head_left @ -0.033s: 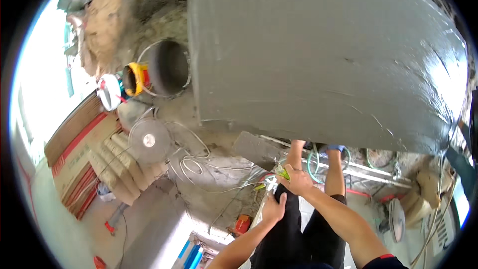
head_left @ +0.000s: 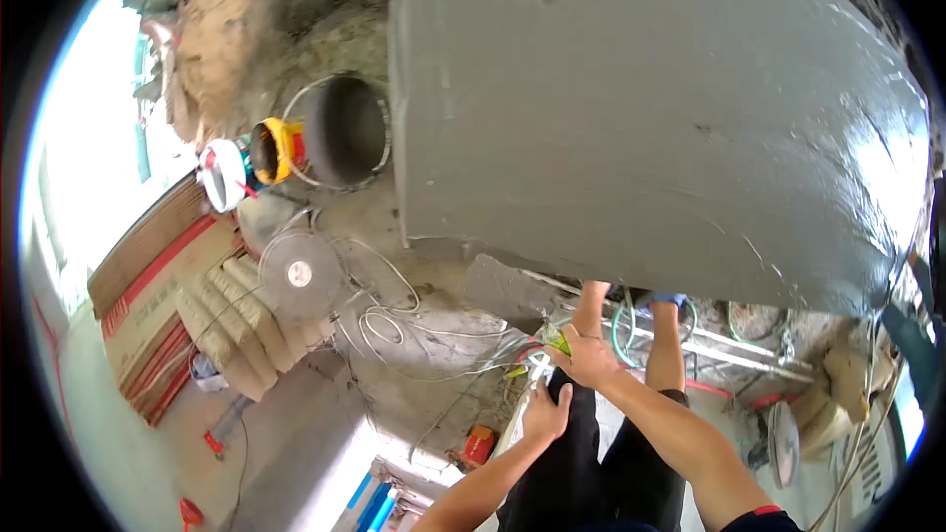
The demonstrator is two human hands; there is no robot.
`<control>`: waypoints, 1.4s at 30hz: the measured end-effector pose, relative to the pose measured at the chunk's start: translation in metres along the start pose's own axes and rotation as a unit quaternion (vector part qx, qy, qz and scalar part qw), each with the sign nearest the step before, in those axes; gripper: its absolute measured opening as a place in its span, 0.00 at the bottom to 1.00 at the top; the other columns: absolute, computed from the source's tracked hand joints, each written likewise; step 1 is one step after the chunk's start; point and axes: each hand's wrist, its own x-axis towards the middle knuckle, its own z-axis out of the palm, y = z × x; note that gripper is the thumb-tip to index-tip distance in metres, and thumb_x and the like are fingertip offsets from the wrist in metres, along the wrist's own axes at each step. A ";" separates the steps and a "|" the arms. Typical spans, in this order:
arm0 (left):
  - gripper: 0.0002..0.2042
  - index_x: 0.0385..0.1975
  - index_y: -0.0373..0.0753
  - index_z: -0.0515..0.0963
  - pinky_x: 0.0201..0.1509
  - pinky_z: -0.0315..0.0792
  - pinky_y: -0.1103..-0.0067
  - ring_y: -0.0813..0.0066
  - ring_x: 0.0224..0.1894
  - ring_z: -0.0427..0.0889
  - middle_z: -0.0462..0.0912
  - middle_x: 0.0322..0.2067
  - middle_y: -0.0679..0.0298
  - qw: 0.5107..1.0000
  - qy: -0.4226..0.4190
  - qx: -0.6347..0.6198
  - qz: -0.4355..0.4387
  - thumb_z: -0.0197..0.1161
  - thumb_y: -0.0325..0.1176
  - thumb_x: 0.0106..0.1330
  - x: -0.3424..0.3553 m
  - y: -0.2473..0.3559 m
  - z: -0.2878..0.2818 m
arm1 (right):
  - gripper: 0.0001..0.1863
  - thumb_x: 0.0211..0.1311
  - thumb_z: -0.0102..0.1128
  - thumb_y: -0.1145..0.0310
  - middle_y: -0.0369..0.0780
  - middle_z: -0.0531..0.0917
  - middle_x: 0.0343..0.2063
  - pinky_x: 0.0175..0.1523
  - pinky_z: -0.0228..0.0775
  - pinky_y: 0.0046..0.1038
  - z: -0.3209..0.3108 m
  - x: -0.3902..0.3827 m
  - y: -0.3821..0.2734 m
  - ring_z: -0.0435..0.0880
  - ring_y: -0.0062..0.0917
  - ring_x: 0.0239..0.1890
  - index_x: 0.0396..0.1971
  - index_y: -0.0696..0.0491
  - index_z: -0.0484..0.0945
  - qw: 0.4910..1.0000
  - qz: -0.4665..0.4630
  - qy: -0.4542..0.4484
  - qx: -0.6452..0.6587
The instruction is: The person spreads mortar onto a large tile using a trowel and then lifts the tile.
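Observation:
My right hand is closed round the yellow-green handle of a plastering trowel. The trowel's flat grey blade points to the left, just below the edge of a large, smooth, wet-looking grey surface. Lower down, my left hand lies by my left knee, thumb apart from the fingers. Nothing shows in its grasp, though part of its fingers is hidden. Some white strips lie just beyond it. Both forearms cross in front of my black shorts.
Left of the grey surface stand a dark bucket, a yellow bucket and a white bucket. A round grey disc sits among loose cables, beside stacked cardboard. A green hose and metal bars run near my feet. A red box lies at lower middle.
The whole view has shifted slightly, so the grey surface and buckets appear a little farther right. Both hands keep their pose, and the trowel stays in my right hand.

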 end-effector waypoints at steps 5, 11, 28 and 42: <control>0.40 0.62 0.30 0.59 0.53 0.70 0.60 0.41 0.50 0.75 0.72 0.50 0.38 1.000 -0.006 -0.004 -0.013 0.45 0.63 0.64 0.004 -0.007 -0.006 | 0.22 0.65 0.49 0.51 0.51 0.81 0.36 0.41 0.74 0.47 -0.008 0.053 -0.055 0.82 0.48 0.36 0.45 0.55 0.64 0.996 -0.059 -0.013 -0.068; 0.39 0.62 0.31 0.59 0.57 0.67 0.60 0.42 0.54 0.72 0.70 0.54 0.39 0.996 -0.043 -0.062 -0.042 0.45 0.63 0.64 0.012 -0.007 -0.024 | 0.22 0.65 0.50 0.52 0.50 0.79 0.40 0.39 0.75 0.45 -0.030 0.091 -0.074 0.82 0.48 0.36 0.45 0.56 0.64 0.975 -0.102 0.037 -0.192; 0.41 0.65 0.28 0.54 0.62 0.63 0.60 0.38 0.60 0.66 0.63 0.60 0.36 0.988 -0.072 -0.140 0.002 0.46 0.62 0.66 0.016 0.015 -0.063 | 0.19 0.66 0.48 0.54 0.55 0.80 0.34 0.43 0.73 0.47 -0.286 0.204 -0.102 0.80 0.53 0.37 0.42 0.57 0.64 0.937 0.003 0.329 -0.120; 0.41 0.68 0.36 0.52 0.64 0.60 0.56 0.42 0.63 0.61 0.58 0.65 0.44 0.991 -0.059 -0.111 -0.038 0.43 0.64 0.66 -0.010 0.090 -0.027 | 0.22 0.66 0.47 0.51 0.60 0.78 0.35 0.46 0.68 0.50 -0.504 0.113 0.110 0.76 0.59 0.41 0.42 0.58 0.66 0.822 0.134 0.547 0.084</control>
